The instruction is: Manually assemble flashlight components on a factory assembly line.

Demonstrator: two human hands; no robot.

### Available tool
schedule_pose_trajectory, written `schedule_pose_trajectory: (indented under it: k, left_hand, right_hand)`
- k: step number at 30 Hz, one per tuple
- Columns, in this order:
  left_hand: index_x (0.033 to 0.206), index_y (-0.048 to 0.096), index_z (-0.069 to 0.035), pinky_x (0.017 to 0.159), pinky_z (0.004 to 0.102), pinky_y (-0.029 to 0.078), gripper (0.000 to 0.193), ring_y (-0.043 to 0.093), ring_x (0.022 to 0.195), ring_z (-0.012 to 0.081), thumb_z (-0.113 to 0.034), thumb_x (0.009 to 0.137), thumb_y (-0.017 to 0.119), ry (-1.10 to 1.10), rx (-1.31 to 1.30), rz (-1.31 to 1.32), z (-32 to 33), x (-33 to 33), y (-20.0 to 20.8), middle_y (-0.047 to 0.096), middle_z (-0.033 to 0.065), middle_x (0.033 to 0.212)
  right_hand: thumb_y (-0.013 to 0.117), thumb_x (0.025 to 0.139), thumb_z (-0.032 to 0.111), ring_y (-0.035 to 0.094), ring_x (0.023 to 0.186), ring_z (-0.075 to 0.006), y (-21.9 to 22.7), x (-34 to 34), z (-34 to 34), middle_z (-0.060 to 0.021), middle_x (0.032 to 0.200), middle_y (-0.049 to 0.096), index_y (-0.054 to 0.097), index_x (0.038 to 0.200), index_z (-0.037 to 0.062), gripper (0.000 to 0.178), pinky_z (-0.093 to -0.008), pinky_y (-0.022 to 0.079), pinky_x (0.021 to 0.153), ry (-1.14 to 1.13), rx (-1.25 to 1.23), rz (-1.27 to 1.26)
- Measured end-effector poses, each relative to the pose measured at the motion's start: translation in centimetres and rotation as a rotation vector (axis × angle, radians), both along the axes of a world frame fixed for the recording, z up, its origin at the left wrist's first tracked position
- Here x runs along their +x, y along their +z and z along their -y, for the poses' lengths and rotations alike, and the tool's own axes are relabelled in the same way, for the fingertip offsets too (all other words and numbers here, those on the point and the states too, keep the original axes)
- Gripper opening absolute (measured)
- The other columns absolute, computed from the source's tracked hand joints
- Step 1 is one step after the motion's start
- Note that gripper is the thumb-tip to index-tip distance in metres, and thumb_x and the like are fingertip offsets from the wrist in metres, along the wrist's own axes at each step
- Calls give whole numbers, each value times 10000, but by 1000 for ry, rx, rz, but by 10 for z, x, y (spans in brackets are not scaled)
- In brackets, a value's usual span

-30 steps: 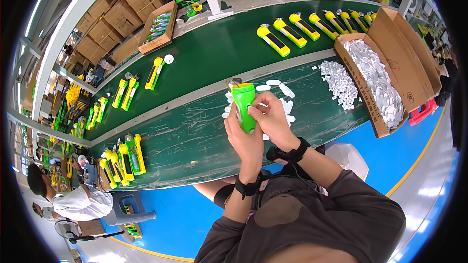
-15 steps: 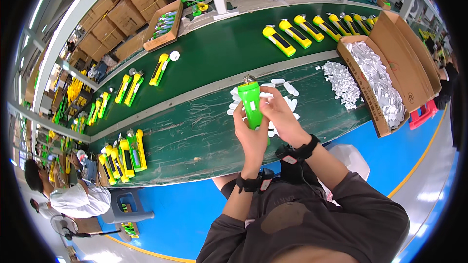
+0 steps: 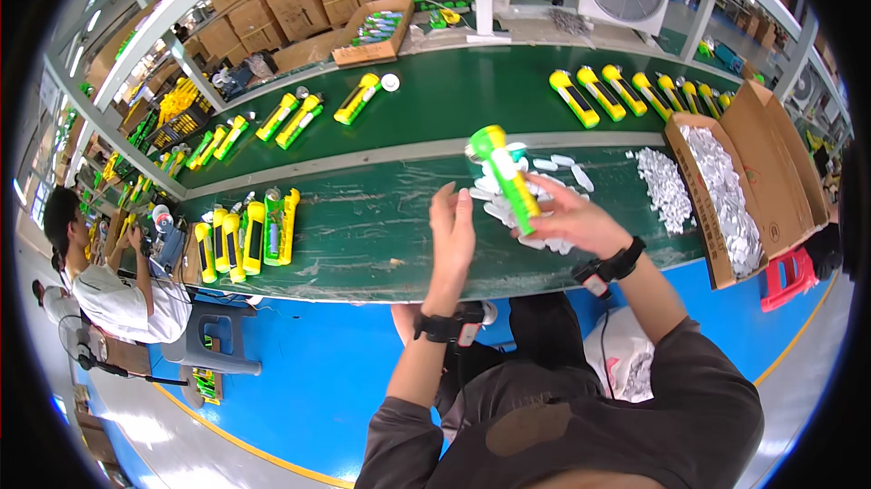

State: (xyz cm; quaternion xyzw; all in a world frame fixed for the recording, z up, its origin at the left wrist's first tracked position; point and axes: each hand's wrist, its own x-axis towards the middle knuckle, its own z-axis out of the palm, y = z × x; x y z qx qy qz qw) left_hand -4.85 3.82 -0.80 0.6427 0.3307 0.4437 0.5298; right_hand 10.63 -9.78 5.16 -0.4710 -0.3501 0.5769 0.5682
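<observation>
A green and yellow flashlight (image 3: 508,182) is held tilted above the near worktable, its head up and to the left. Around its lower end are the fingers of my right hand (image 3: 585,224). My left hand (image 3: 451,237) is just left of the flashlight, apart from it, with thumb and fingers spread and nothing in them. Behind and beneath the flashlight lie several flat, oblong white pieces (image 3: 583,178), partly hidden by it and my right hand. More yellow and green flashlights (image 3: 256,233) stand grouped at the table's left end.
A green belt (image 3: 426,108) runs beyond the table, carrying flashlights (image 3: 573,99) in rows. To the right are small white pieces (image 3: 662,190) and a cardboard box (image 3: 705,221) full of white parts. A co-worker (image 3: 132,294) sits far left. A red stool (image 3: 786,280) stands right.
My left hand has let go of the flashlight and moved off to its left. My right hand now holds it alone, turned so its yellow side shows. The whole view has shifted.
</observation>
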Motion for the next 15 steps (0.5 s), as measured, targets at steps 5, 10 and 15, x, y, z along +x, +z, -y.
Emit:
schedule_pose_trajectory:
  k: [5,10,15]
  left_hand:
    - [1137,481,38,824,389,449,526,553,926,280,-259,771,714,253,325,-349,-126,-4,-31,571,186,996]
    - [1107,436,23,773,439,453,570,551,897,366,-198,682,746,392,575,-597,-292,-5,-16,556,208,972]
    - [1246,346,-16,887,484,443,831,529,1075,381,-286,604,800,308,495,-1096,-387,32,1,537,227,1144]
  right_hand:
    - [682,743,81,621,948,-292,-19,140,-63,-186,1110,594,301,1424,110,781,-382,513,780,-311,66,940]
    - [592,695,13,591,816,-412,-49,204,-145,-239,801,602,393,1327,22,663,-485,500,695,-539,-32,1698]
    - [604,728,16,635,729,-294,-75,221,-183,-190,938,563,375,1352,49,666,-362,536,606,-485,-331,1955]
